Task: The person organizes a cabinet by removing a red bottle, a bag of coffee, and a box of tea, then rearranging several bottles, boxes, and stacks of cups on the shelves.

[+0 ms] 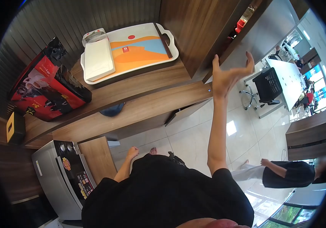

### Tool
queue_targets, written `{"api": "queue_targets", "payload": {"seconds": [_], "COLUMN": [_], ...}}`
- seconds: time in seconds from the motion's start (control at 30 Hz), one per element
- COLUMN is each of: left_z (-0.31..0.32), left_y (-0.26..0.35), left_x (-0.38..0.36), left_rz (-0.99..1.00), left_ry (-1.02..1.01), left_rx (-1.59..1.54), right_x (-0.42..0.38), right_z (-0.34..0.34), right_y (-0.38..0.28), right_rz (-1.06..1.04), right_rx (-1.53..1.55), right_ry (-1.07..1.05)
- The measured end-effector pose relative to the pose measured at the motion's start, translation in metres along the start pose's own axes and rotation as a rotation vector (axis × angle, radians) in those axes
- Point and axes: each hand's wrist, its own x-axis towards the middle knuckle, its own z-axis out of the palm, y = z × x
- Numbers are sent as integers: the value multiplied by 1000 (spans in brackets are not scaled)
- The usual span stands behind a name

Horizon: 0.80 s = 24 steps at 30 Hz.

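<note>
My right hand [229, 74] is raised at the end of an outstretched arm, with thumb and fingers spread apart and nothing between them. It is nearest to the wooden side panel [199, 34] and the pale door panel [263, 32] of a cabinet, overlapping the door's lower edge in this view. Low beside my body hangs my left hand [132, 152], its fingers curled in and no object showing in it. A wooden counter [151, 104] runs in front of me. On the shelf above it rests a white tray [174, 51] with an orange and blue patterned surface.
A white box [99, 59] lies on the tray. Left of it stand a red and black bag [47, 85] and a yellow-black box [14, 127]. A small fridge [53, 171] is at lower left. Rightward are a black chair [268, 86], a white table [288, 81] and a walking person [288, 174].
</note>
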Motion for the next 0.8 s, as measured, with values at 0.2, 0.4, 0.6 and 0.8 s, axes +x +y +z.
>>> {"api": "queue_targets", "payload": {"seconds": [0.2, 0.4, 0.6, 0.8], "left_z": [21, 29, 27, 15], "left_y": [-60, -101, -97, -43], "left_x": [-22, -52, -50, -8], "left_rz": [24, 8, 64, 11], "left_ry": [-38, 131, 171, -73], "left_rx": [171, 248, 207, 270], "right_x": [-2, -19, -26, -32], "right_z": [-14, -83, -126, -152], "right_y": [4, 24, 55, 72], "right_rz": [-134, -51, -69, -57], "right_rx": [-45, -115, -158, -310], "right_ry": [123, 195, 276, 370]}}
